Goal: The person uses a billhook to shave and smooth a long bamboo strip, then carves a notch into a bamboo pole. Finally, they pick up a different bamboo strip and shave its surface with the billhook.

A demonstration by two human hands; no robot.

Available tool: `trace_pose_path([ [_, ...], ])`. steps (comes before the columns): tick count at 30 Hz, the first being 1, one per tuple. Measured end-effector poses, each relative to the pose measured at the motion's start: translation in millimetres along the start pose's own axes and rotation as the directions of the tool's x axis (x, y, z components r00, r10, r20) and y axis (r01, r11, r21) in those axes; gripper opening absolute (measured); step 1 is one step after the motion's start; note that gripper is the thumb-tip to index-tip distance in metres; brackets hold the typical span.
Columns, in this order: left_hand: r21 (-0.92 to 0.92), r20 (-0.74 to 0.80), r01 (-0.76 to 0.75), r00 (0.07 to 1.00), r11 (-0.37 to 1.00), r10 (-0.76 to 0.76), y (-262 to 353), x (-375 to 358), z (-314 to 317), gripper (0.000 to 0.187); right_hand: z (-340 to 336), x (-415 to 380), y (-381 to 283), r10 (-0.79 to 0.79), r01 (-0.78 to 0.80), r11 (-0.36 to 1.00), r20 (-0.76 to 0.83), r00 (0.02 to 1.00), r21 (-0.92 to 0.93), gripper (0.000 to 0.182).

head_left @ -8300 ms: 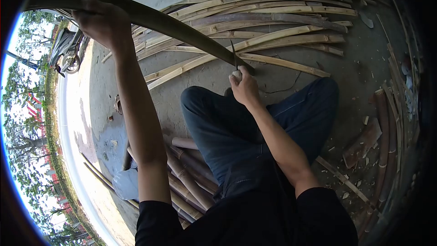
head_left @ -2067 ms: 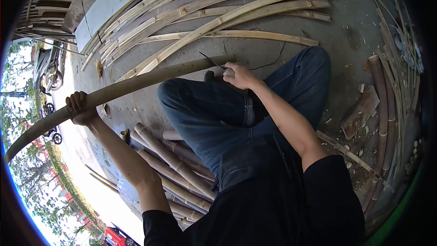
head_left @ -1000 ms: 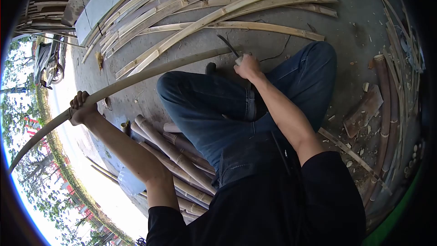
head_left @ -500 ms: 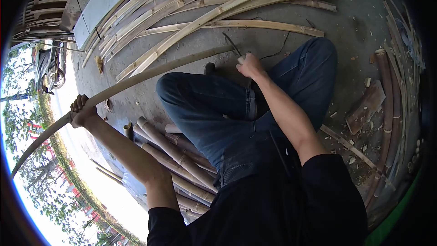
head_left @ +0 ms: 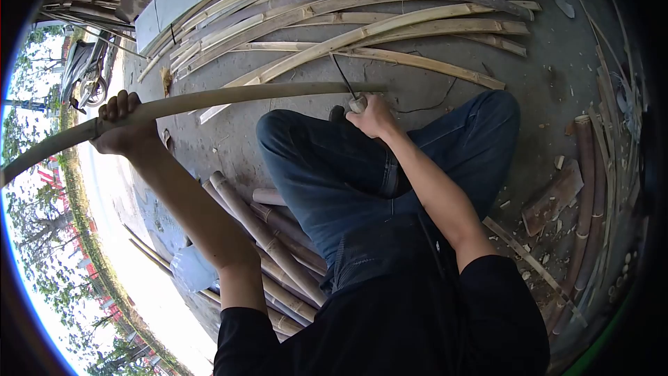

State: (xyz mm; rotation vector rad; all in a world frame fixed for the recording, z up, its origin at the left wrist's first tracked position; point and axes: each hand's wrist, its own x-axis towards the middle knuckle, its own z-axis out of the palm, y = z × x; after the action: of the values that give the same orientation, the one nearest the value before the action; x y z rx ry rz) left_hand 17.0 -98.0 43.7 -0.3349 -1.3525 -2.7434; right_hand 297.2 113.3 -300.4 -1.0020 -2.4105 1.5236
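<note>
My left hand [head_left: 122, 125] is wrapped round a long bamboo pole [head_left: 223, 95], its fingers curled over the top. The pole crosses in front of my knees, and its far end lies close over the concrete floor. In my right hand [head_left: 374, 118] is the handle of a knife [head_left: 341, 72], with a thin dark blade pointing up and away from me. That blade overlaps the pole near its right end, just beyond the fist. My crossed legs in jeans sit right below both.
Split bamboo strips [head_left: 390, 28] lie spread across the floor ahead. Cut bamboo poles [head_left: 243, 209] are piled at my left side. To my right are a brown block [head_left: 552, 196], wood chips and more poles [head_left: 583, 216]. A motorbike [head_left: 90, 73] stands outside at the left.
My left hand has raised its end of the pole slightly. My right hand and the knife have shifted a little left and nearer to me. The head view has also shifted.
</note>
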Motion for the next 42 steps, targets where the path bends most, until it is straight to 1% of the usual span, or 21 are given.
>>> trace_pose_path([
  [3, 0.309, -0.175, -0.154, 0.961, 0.939, 0.215, -12, -31, 68, 0.053, -31, 27, 32, 0.293, -0.293, 0.945, -0.020, 0.956, -0.145, 0.058],
  [5, 0.508, -0.037, -0.238, 0.954, 0.828, 0.297, -10, -57, 100, 0.054, -58, 32, 55, 0.376, -0.376, 0.926, -0.053, 0.925, 0.025, 0.057],
  [6, 0.493, 0.106, -0.371, 0.923, 0.787, 0.369, -9, -48, 95, 0.046, -77, 23, 52, 0.369, -0.353, 0.923, -0.098, 0.924, 0.153, 0.055],
  [7, 0.480, 0.177, -0.416, 0.908, 0.772, 0.380, -4, -46, 100, 0.043, -91, 13, 45, 0.316, -0.287, 0.946, -0.234, 0.919, 0.151, 0.048],
  [9, 0.379, 0.355, -0.484, 0.863, 0.789, 0.359, 8, -31, 113, 0.038, -106, 11, 52, 0.280, -0.216, 0.938, -0.223, 0.934, 0.272, 0.034],
  [10, 0.376, 0.348, -0.480, 0.866, 0.793, 0.359, 12, -23, 122, 0.038, -112, 8, 53, 0.278, -0.216, 0.940, -0.226, 0.934, 0.264, 0.034],
  [12, 0.104, 0.591, -0.349, 0.775, 0.931, 0.224, 22, -10, 145, 0.033, -128, -3, 29, 0.316, -0.278, 0.893, -0.055, 0.947, 0.354, 0.029],
  [13, 0.100, 0.587, -0.351, 0.776, 0.931, 0.229, 24, -4, 151, 0.033, -124, -9, 22, 0.313, -0.274, 0.896, -0.058, 0.948, 0.349, 0.029],
  [15, 0.194, 0.523, -0.364, 0.824, 0.911, 0.218, 30, 12, 159, 0.046, -105, -23, 14, 0.302, -0.372, 0.585, 0.233, 0.925, 0.721, 0.025],
  [17, 0.218, 0.584, -0.420, 0.779, 0.881, 0.227, 30, 20, 154, 0.055, -71, -35, 13, 0.157, -0.442, 0.300, 0.413, 0.897, 0.846, 0.027],
  [19, 0.120, 0.312, -0.319, 0.911, 0.940, 0.269, 33, 10, 151, 0.060, -52, -49, -15, 0.146, -0.434, 0.129, 0.416, 0.898, 0.892, 0.030],
  [21, 0.172, 0.197, -0.319, 0.938, 0.932, 0.285, 53, 2, 138, 0.065, -39, -48, -22, 0.091, -0.415, 0.042, 0.410, 0.907, 0.909, 0.037],
  [23, 0.130, 0.172, -0.324, 0.938, 0.937, 0.301, 78, 10, 105, 0.065, -35, -40, -28, -0.018, -0.322, -0.195, 0.325, 0.945, 0.926, 0.047],
  [25, 0.150, 0.158, -0.336, 0.937, 0.930, 0.313, 95, 29, 60, 0.064, -48, -26, -41, -0.071, -0.247, -0.230, 0.237, 0.969, 0.941, 0.057],
  [29, 0.080, -0.152, -0.288, 0.943, 0.954, 0.297, 70, 11, 5, 0.056, -101, 10, -77, 0.009, 0.209, -0.440, -0.229, 0.973, 0.873, 0.049],
  [31, -0.133, -0.183, -0.185, 0.970, 0.974, 0.159, 46, 40, -66, 0.052, -131, 33, -77, 0.022, 0.281, -0.554, -0.323, 0.946, 0.784, 0.033],
  [33, -0.148, -0.432, -0.106, 0.901, 0.983, 0.032, 13, 39, -83, 0.055, -160, 53, -77, -0.078, 0.290, -0.538, -0.389, 0.918, 0.791, 0.026],
  [35, -0.093, -0.480, -0.045, 0.877, 0.995, -0.005, -29, 25, -88, 0.059, -192, 60, -99, -0.086, 0.366, -0.486, -0.460, 0.884, 0.794, 0.026],
  [38, -0.102, -0.234, 0.181, 0.952, 0.978, -0.200, -88, 14, -104, 0.056, -242, 56, -152, -0.087, 0.474, -0.373, -0.539, 0.838, 0.798, 0.029],
  [41, 0.004, -0.120, 0.360, 0.927, 0.933, -0.357, -118, -35, -62, 0.054, -287, 56, -186, -0.129, 0.561, -0.291, -0.613, 0.780, 0.775, 0.035],
  [42, 0.036, -0.125, 0.467, 0.879, 0.883, -0.460, -128, -38, -62, 0.052, -303, 49, -203, -0.140, 0.618, -0.272, -0.665, 0.733, 0.738, 0.035],
])
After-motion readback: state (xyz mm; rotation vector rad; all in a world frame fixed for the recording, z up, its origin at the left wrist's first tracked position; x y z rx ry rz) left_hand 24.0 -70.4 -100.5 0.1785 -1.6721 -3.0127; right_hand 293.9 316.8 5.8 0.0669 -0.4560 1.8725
